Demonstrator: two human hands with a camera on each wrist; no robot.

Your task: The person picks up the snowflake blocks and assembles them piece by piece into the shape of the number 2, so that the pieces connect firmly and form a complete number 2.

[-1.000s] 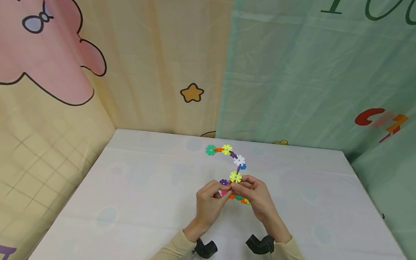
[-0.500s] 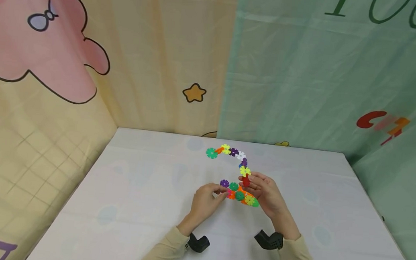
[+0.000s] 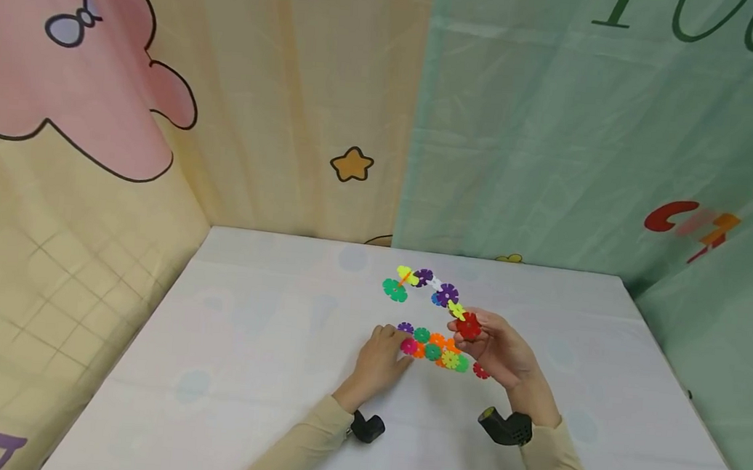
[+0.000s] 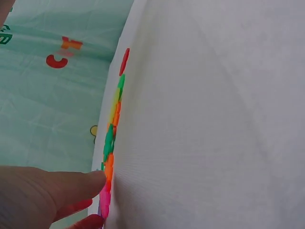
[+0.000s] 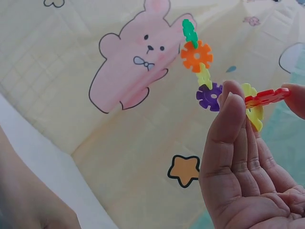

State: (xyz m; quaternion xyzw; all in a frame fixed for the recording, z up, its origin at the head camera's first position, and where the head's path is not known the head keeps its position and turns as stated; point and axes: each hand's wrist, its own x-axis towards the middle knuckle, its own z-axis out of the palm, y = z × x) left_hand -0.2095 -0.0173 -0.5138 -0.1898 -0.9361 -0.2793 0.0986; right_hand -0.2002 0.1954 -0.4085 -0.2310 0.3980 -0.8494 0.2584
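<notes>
My right hand pinches a red snowflake disc at the near end of a linked chain. From there the chain curves up and left through yellow, purple, white and orange discs to a green disc. In the right wrist view the red disc shows edge-on against the thumb, with a purple disc beyond the fingers. Over the left end of a group of loose discs on the table lies my left hand, thumb and fingers apart. Its thumb is by a pink disc in the left wrist view.
A separate red disc lies right of the group, below my right hand. The white table runs back to printed curtains. Each wrist carries a black camera mount.
My right hand has moved right and turned the chain, so its red disc now faces the head camera. The left hand has left the chain and spread over the loose discs' left end.
</notes>
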